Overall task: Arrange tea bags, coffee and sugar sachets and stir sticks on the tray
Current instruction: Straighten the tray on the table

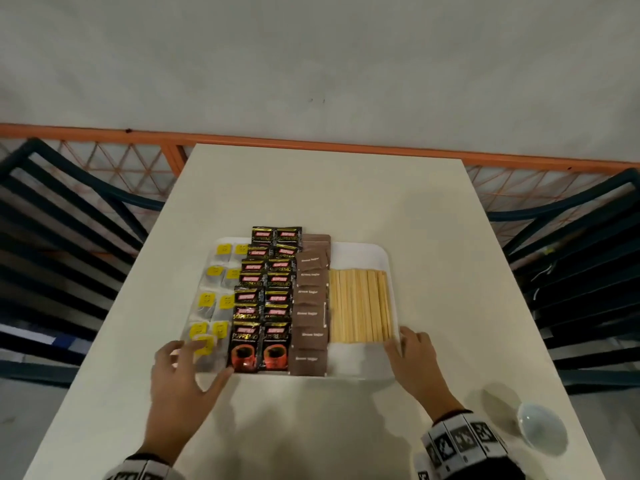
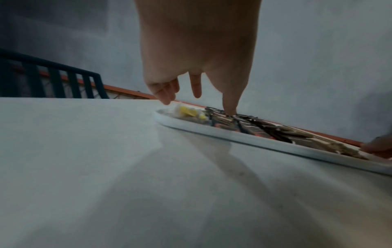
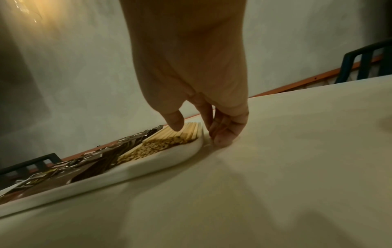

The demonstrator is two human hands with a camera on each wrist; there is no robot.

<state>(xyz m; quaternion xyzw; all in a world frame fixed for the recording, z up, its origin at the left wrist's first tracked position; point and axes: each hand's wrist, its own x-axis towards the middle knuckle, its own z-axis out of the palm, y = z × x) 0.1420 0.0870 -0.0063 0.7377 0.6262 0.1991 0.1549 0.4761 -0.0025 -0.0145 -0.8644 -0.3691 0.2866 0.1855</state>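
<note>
A white tray (image 1: 360, 363) lies on the table, its near rim (image 2: 212, 132) low and rounded. Left to right it holds tea bags with yellow tags (image 1: 211, 306), black and red coffee sachets (image 1: 273, 292), brown sugar sachets (image 1: 311, 306) and a flat row of wooden stir sticks (image 1: 360, 306). My left hand (image 1: 183, 372) hovers spread at the near left corner, holding nothing, with one finger down on the coffee sachets (image 2: 224, 120). My right hand (image 1: 412, 351) straddles the tray's right rim (image 3: 148, 167): curled fingers (image 3: 220, 134) against its outer side, thumb over the stir sticks (image 3: 186, 132).
A small white bowl (image 1: 542, 427) stands on the pale table (image 1: 311, 188) at the near right. Dark slatted chairs flank the table on the left (image 1: 52, 237) and the right (image 1: 581, 254). A wall with an orange rail runs behind the far edge.
</note>
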